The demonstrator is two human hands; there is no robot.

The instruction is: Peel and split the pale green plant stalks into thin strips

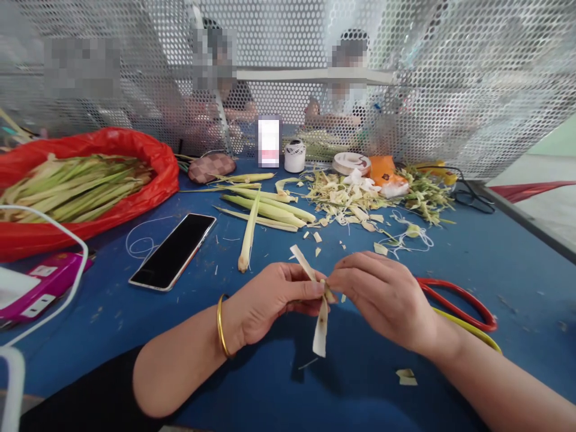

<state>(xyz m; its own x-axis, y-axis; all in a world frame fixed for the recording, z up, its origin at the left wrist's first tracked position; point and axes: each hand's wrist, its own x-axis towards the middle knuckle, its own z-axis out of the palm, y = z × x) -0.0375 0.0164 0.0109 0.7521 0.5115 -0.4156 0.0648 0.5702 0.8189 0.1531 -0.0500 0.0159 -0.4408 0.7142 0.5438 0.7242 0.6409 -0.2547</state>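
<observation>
Above the blue table, my left hand [281, 294] is closed, its thumb and fingers pinching a pale husk strip [320, 333]. The strip looks folded or crossed at the pinch, with one end pointing up and the other hanging down. My right hand [387, 297] is closed too, its fingertips pressed together on the strip's folded middle, right beside my left thumb. My fingers hide part of that fold. Beyond my hands lies a pale green stalk [249, 237], near several more green stalks [265, 210].
Scissors-like red and yellow loop handles [477, 306] lie partly under my right forearm. A phone [173, 252] lies at left, near a red bag [157, 201] of leaves. Scraps [337, 195], a thread spool [294, 157] and an upright phone [269, 141] stand before a perforated screen; people sit behind it.
</observation>
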